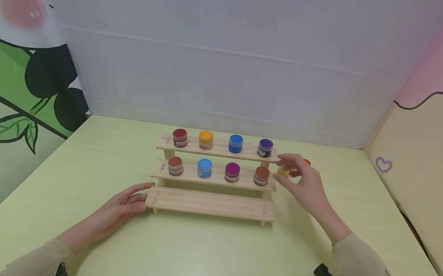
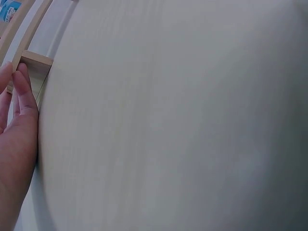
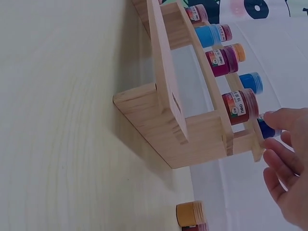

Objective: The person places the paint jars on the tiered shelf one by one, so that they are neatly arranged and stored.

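Note:
A three-tier wooden rack [image 1: 211,204] stands on the table with small paint jars on its upper two tiers. The back tier bears dark red [image 1: 180,138], orange-yellow [image 1: 206,140], blue [image 1: 235,144] and violet-blue [image 1: 265,148] jars. On the middle tier are a reddish-brown jar [image 1: 175,166], a light blue one [image 1: 204,168], a magenta one [image 1: 232,172] and a brown one [image 1: 261,176]. My left hand [image 1: 118,211] pinches the left end of the bare front tier between thumb and fingers. My right hand [image 1: 305,184], fingers loosely bent, has its fingertips at the rack's right end, near the violet-blue jar [image 3: 267,127].
Beyond the rack's right end, partly hidden by the right hand, a yellow jar [image 3: 185,214] and a red jar [image 3: 195,227] stand on the table [image 1: 203,259]. A pale cloth wall [image 1: 229,86] closes off the back, with printed panels at both sides.

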`<state>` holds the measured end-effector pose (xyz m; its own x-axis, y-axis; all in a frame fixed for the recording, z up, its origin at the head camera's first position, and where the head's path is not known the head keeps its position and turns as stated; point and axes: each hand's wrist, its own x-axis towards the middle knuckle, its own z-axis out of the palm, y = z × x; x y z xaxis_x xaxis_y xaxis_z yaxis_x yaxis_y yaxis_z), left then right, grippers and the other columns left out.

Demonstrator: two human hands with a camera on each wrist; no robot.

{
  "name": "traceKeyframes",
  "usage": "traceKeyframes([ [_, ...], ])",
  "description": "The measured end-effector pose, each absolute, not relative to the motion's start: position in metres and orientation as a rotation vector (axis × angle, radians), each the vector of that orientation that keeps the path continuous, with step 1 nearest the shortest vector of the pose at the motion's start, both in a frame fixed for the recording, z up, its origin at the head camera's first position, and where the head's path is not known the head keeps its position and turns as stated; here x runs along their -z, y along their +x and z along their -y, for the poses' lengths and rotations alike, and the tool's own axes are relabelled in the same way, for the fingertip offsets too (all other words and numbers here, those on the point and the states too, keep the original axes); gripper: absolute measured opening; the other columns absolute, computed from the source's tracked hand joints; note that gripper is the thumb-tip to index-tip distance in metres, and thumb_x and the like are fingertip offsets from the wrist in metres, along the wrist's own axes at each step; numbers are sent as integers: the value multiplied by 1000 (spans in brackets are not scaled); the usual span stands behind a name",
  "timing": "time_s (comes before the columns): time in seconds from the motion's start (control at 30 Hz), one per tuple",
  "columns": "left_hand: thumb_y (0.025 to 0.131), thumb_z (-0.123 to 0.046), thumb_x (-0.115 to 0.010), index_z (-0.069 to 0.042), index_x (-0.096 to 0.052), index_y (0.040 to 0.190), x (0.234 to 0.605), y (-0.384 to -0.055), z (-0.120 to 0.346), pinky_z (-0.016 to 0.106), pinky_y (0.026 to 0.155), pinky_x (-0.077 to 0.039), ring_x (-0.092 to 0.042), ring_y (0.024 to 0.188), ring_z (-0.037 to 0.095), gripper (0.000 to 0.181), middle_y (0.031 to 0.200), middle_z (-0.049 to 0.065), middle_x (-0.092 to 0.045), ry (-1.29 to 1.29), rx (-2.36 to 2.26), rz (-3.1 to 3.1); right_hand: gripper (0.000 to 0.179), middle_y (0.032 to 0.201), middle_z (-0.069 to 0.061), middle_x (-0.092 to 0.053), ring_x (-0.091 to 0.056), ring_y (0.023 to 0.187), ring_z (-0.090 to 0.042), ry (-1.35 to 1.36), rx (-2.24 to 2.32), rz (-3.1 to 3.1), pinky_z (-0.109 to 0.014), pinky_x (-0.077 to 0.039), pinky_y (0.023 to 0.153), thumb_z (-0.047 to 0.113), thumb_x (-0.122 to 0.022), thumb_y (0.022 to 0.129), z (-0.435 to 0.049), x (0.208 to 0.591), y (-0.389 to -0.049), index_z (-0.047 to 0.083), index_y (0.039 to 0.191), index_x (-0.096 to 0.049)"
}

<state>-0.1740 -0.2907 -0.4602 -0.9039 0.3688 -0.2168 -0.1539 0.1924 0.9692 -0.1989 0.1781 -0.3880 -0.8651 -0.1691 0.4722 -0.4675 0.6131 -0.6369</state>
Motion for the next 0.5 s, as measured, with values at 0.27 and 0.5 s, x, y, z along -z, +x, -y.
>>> traceKeyframes([
  [0.27, 100, -26, -57, -22, -23, 156, 460, -174, 290, 12, 97, -43, -56, 120, -1, 66, 147, 7, -48, 185, -1756, -2074, 47, 116, -6, -70, -59, 95, -4, 491, -1103, 2453, -19, -46, 82, 18, -75, 89, -194, 387, -207, 15, 132, -57],
  [0.5, 101, -25, -56, -20, -22, 157, 459, -173, 291, 13, 97, -44, -57, 120, 1, 66, 142, 2, -52, 218, -1753, -2070, 48, 119, -11, -69, -63, 101, -28, 429, -1092, 2480, -12, -44, 80, 17, -73, 90, -208, 391, -217, 13, 134, -54],
])
